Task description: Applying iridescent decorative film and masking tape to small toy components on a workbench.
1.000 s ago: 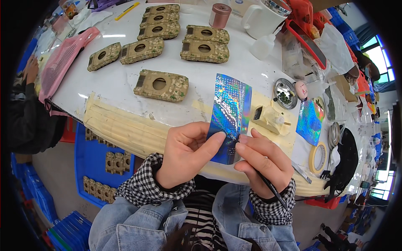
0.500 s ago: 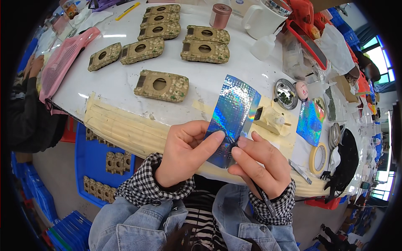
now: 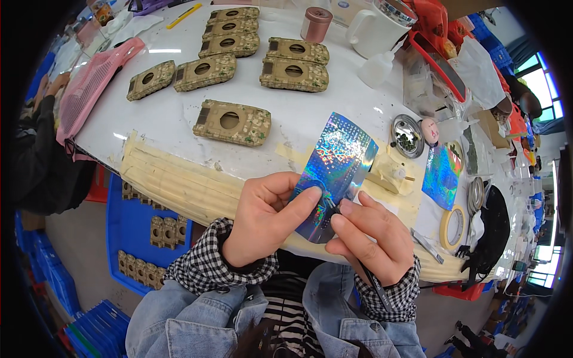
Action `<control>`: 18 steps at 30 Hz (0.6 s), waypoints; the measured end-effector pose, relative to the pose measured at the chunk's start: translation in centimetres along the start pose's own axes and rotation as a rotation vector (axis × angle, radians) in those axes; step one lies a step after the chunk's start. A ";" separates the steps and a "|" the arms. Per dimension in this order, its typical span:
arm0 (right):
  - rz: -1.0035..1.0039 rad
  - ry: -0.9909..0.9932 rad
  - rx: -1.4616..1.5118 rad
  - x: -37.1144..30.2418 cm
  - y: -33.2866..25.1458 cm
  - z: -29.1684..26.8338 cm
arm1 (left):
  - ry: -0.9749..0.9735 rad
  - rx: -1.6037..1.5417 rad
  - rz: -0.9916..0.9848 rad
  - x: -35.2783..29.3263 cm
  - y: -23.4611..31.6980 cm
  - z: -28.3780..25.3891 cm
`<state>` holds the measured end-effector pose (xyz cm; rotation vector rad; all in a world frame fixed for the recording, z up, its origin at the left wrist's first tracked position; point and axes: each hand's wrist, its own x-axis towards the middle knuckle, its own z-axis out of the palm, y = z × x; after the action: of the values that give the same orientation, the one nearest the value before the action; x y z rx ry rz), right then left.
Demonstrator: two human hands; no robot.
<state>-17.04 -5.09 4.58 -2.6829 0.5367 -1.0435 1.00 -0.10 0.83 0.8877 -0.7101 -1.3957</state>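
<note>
My left hand [image 3: 265, 212] pinches a shiny blue holographic sticker sheet [image 3: 343, 152] between thumb and fingers, holding it tilted above the table's front edge. Rows of small dots cover the sheet. In my right hand [image 3: 377, 238] is a slim black tool that looks like tweezers [image 3: 378, 290]; its tip meets the sheet's lower part, close to my left thumb. Whether the tip grips a sticker is too small to tell. Beyond the sheet, a camouflage model tank hull [image 3: 248, 122] with a round hole lies on the white table.
Several more tank hulls [image 3: 293, 73] stand farther back. Right of the sheet are a taped block [image 3: 391, 173], a round metal dish [image 3: 407, 136] with small dark pieces, another holographic sheet [image 3: 441, 179], a tape roll [image 3: 455, 227] and metal tweezers [image 3: 427, 246]. A blue tray [image 3: 134, 224] holds hulls below left.
The sticker sheet has tipped and shifted slightly right and down, so its reflections differ. Both hands keep nearly the same place, with the right hand's tool still at the sheet.
</note>
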 end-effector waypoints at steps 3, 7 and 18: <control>0.009 -0.010 0.007 0.0 0.0 0.0 | -0.002 0.014 0.005 0.0 -0.1 -0.1; 0.010 -0.012 0.016 -0.1 0.1 0.1 | -0.001 0.007 0.012 0.1 -0.2 0.0; 0.048 -0.017 0.026 -0.1 0.1 0.1 | 0.015 0.046 0.032 0.0 -0.2 0.2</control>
<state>-17.06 -5.09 4.39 -2.6406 0.5774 -1.0077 0.75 -0.14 0.76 0.9184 -0.7439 -1.3477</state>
